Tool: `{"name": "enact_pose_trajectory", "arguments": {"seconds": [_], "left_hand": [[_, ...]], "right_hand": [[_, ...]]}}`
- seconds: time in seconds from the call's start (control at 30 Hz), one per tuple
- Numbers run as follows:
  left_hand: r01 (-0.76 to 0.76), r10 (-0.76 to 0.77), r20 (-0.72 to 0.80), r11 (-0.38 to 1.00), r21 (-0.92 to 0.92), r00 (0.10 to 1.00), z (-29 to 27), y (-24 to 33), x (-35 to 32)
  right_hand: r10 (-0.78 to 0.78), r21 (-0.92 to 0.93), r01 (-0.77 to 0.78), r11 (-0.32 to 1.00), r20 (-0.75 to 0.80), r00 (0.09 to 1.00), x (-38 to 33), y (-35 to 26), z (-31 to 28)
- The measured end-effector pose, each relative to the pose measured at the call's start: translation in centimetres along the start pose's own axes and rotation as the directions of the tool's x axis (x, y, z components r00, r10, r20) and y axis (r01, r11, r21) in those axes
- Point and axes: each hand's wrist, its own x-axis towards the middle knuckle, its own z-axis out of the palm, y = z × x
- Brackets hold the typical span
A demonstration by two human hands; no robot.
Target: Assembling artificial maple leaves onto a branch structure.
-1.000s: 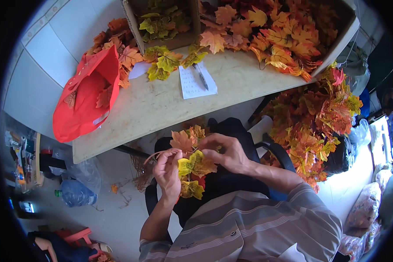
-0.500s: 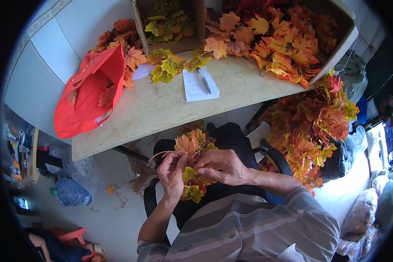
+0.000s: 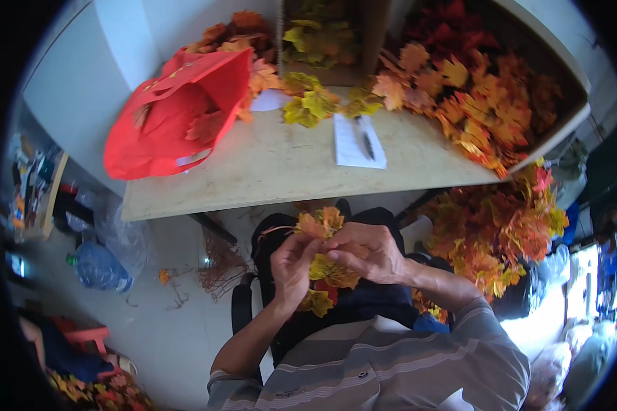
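Note:
Over my lap, my left hand (image 3: 292, 267) pinches an artificial maple leaf garland (image 3: 317, 302), with a thin brown stem sticking out to its left. My right hand (image 3: 373, 253) closes on the same garland from the other side, fingertips almost meeting those of the left. Orange leaves (image 3: 311, 225) show above my fingers, and yellow and red leaves hang below them. The exact spot between my fingertips is hidden.
Ahead stands a table (image 3: 253, 164) with a red fabric bag (image 3: 164, 123), a notepad (image 3: 353, 152), a pen (image 3: 367, 144) and boxes of artificial leaves (image 3: 490, 103). More garlands (image 3: 490, 233) hang at right. A blue plastic bottle (image 3: 101, 267) lies on the floor at left; a person (image 3: 68, 346) sits beyond.
The view has shifted, so the table and bag appear farther right and higher. My hands stay on the garland and have come closer together at the fingertips.

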Motion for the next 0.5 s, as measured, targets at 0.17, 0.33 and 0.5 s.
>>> {"name": "enact_pose_trajectory", "arguments": {"seconds": [0.17,0.33,0.5], "left_hand": [[-0.043,0.045,0.038,0.998,-0.053,0.998,0.2,-0.5,0.1],[0.002,-0.002,0.036,1.000,0.003,0.999,-0.4,-0.7,0.5],[0.024,-0.024,0.010,0.999,0.022,1.000,-1.0,-0.9,1.0]], "right_hand": [[-0.063,-0.118,0.067,0.991,0.038,0.997,3.3,-1.1,-0.6],[-0.133,-0.263,0.150,0.953,0.079,0.988,7.6,-1.8,-1.6],[-0.073,-0.385,0.071,0.920,0.008,0.997,11.7,-1.1,-4.7]]}}
